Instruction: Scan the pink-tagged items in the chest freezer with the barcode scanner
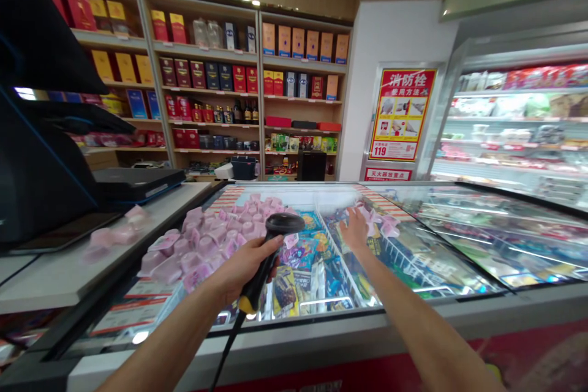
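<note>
My left hand (250, 263) is wrapped round the handle of a black barcode scanner (283, 223), its head up and its cable running down toward me. Left of it, many small pink plastic cups (206, 239) with printed labels lie heaped on the glass top of a chest freezer (331, 321). Over the right side of the glass, my right hand (356, 229) is closed at a pink cup (369, 218), its fingertips partly hidden. Another pink cup (390, 226) lies just right of it.
At left, a dark checkout terminal (41, 135) and a black scale (138, 182) stand on a white counter (68, 278), with a few pink cups (122, 234) near its edge. Shelves of boxed goods (206, 79) line the back wall. A lit display fridge (519, 122) stands at right.
</note>
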A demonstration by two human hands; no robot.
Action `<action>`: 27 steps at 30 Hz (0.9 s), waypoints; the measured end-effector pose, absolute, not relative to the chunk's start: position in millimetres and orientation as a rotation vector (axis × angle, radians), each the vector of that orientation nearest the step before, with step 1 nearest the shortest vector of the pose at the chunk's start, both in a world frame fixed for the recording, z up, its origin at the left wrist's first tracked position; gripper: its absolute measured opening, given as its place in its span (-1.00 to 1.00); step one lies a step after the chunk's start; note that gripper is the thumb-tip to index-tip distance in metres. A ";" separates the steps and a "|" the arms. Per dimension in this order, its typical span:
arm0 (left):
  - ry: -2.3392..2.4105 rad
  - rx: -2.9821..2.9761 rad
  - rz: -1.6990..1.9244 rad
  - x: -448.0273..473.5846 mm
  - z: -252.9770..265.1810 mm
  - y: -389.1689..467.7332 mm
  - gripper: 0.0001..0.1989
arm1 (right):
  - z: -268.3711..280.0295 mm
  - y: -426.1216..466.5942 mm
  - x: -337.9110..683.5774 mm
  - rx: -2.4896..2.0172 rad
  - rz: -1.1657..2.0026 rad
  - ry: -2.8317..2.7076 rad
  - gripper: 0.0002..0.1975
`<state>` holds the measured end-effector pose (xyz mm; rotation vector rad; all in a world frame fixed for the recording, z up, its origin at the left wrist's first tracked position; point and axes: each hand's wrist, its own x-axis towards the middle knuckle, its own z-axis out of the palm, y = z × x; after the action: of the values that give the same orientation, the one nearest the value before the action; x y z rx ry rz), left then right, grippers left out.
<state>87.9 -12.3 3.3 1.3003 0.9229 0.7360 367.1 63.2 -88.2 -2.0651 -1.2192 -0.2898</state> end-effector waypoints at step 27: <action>0.829 1.245 0.743 72.7 5.1 -27.2 -0.72 | -88.0 75.8 331.8 -0.769 1.043 -0.578 -0.91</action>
<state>72.7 -27.2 5.1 1.2447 0.8291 0.7430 331.8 75.8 -88.0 -0.7692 -0.5779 1.0427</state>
